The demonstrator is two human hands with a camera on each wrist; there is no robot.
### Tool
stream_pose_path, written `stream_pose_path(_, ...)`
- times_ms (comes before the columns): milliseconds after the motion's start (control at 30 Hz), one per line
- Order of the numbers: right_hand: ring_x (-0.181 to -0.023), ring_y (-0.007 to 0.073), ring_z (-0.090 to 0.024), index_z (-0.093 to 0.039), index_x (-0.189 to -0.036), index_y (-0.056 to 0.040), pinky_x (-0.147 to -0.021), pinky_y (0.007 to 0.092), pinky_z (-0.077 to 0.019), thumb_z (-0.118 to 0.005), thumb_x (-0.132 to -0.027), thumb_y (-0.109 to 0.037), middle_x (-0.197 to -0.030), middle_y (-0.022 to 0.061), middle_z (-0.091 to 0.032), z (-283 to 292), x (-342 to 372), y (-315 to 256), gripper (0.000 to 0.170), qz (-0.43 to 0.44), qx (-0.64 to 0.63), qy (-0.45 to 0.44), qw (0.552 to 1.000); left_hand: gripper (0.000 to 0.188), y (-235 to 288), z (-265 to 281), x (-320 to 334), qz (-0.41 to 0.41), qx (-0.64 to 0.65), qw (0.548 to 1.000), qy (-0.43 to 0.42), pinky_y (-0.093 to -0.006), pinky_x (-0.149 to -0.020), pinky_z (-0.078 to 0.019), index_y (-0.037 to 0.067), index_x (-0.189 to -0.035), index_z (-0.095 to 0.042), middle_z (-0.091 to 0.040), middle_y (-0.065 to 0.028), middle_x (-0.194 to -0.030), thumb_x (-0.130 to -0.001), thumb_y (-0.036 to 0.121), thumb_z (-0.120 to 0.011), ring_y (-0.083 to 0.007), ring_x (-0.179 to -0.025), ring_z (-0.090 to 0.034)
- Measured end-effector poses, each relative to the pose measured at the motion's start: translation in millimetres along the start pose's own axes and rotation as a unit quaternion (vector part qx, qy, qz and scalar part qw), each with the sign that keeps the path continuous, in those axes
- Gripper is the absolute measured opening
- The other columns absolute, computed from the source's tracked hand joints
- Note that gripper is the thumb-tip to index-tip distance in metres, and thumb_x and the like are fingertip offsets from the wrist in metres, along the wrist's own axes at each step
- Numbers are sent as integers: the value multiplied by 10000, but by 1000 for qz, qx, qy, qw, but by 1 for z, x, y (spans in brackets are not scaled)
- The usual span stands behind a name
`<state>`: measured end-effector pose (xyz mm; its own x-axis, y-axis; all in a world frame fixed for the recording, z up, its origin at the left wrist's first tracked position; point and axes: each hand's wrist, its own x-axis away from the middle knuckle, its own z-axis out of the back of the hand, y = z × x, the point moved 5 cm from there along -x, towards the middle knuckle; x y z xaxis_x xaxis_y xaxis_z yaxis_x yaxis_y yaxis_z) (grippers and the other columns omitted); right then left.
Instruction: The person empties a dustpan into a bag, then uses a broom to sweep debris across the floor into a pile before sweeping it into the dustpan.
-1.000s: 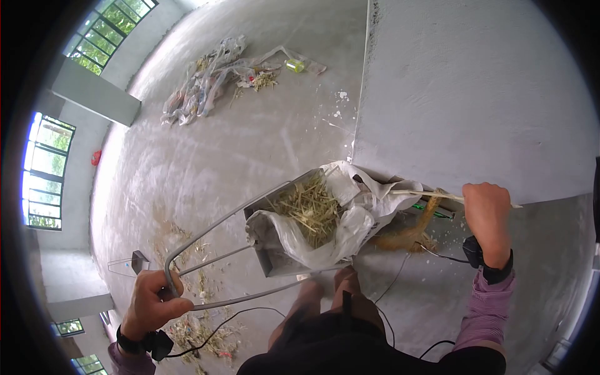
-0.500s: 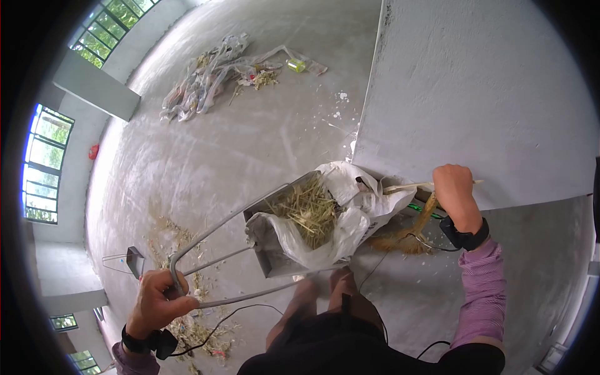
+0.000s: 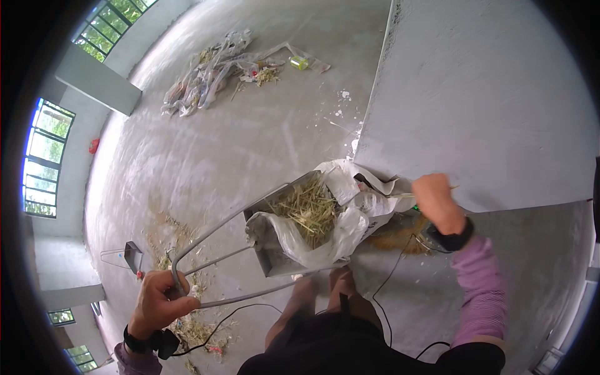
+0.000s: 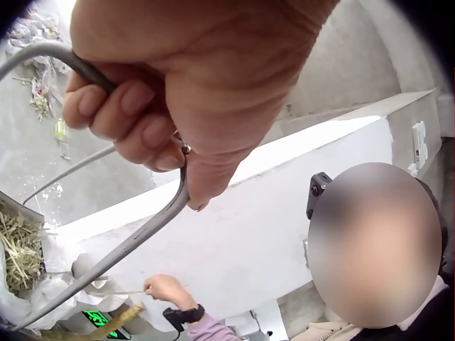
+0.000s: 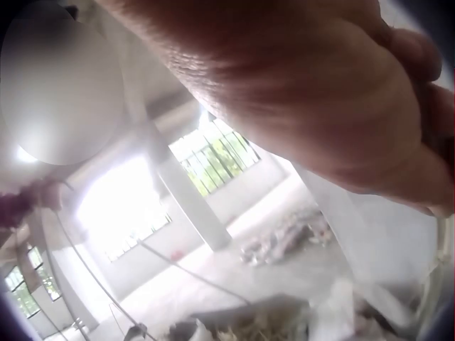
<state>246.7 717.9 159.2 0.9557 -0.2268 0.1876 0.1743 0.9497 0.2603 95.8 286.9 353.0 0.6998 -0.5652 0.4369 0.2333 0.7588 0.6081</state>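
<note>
My left hand [image 3: 156,303] grips the end of a bent grey metal handle [image 3: 209,234], its fingers curled round the bar in the left wrist view. The handle belongs to a grey metal dustpan [image 3: 265,265] at the middle of the head view. Chopped straw [image 3: 306,212] is heaped in the pan, partly over a crumpled white sack [image 3: 359,228] that spreads past its right side. To the right of the sack, my right hand [image 3: 437,201] holds a thin pale stick [image 4: 117,292] pointing toward the sack. Its fingers are mostly hidden in the right wrist view.
A brown broom [image 3: 397,242] lies under the right hand beside a lit green sign [image 4: 96,318]. A grey wall block [image 3: 481,106] stands at right. Plastic litter [image 3: 206,78] lies farther off. At left are scattered straw [image 3: 194,331] and a smaller dustpan [image 3: 132,256].
My right hand has moved left with the stick, closer to the sack. The left hand and the dustpan have stayed almost in place.
</note>
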Motion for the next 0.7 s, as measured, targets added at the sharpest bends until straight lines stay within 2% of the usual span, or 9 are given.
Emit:
stream_pose_path(133, -608, 271, -621, -647, -578, -101, -511, 373, -461, -582, -618, -96, -626, 126, -614, -79, -9, -12, 76, -17, -44, 40, 998, 233, -8, 0, 5, 2, -11, 1000, -4, -228, -405, -253, 42, -591, -514, -392, 32, -464, -599, 144, -724, -46, -419, -341)
stream_pose_path(267, -627, 274, -628, -661, -615, -90, -522, 375, -473, -586, -629, -108, -650, 132, -622, -82, -23, -2, 78, -12, -41, 37, 998, 236, -6, -2, 1, -5, -15, 1000, 7, -231, -405, -254, 45, -587, -510, -389, 32, -463, -595, 150, -722, -50, -415, -340)
stream_pose_path(367, -633, 273, -632, -666, -635, -93, -523, 379, -472, -578, -647, -111, -678, 125, -632, -128, -35, -21, 90, 15, -20, 4, 1000, 240, -2, -1, -2, -1, -29, 1000, 0, -233, -405, -258, 46, -587, -505, -398, 31, -464, -593, 151, -721, -51, -415, -349)
stream_pose_path(433, -636, 263, -637, -667, -645, -104, -512, 373, -466, -562, -668, -101, -695, 118, -641, -144, -29, -22, 108, -24, -28, -14, 999, 240, -11, -2, 0, 2, -24, 1000, -8, -232, -405, -259, 48, -589, -505, -401, 32, -462, -594, 152, -721, -50, -416, -352)
stream_pose_path(500, -628, 257, -637, -666, -646, -109, -502, 366, -463, -556, -673, -99, -681, 111, -641, -130, -15, -15, 114, -47, -32, -14, 998, 238, -14, -3, 0, 15, -19, 1000, -13, -230, -405, -260, 50, -590, -505, -402, 34, -460, -595, 150, -721, -48, -417, -352)
stream_pose_path(600, -596, 261, -625, -653, -611, -89, -490, 354, -456, -554, -658, -108, -622, 113, -618, -67, 3, 6, 111, -62, -30, 26, 997, 233, -11, -1, -2, 24, -10, 1000, -11, -229, -405, -259, 55, -590, -505, -400, 37, -458, -598, 144, -720, -45, -418, -349)
stream_pose_path(700, -593, 263, -622, -644, -592, -73, -494, 355, -458, -554, -644, -109, -616, 129, -611, -65, -1, 8, 111, -60, -26, 48, 997, 234, -17, 0, -3, 13, 3, 1000, -12, -227, -406, -256, 58, -591, -503, -398, 39, -460, -600, 138, -722, -41, -421, -346)
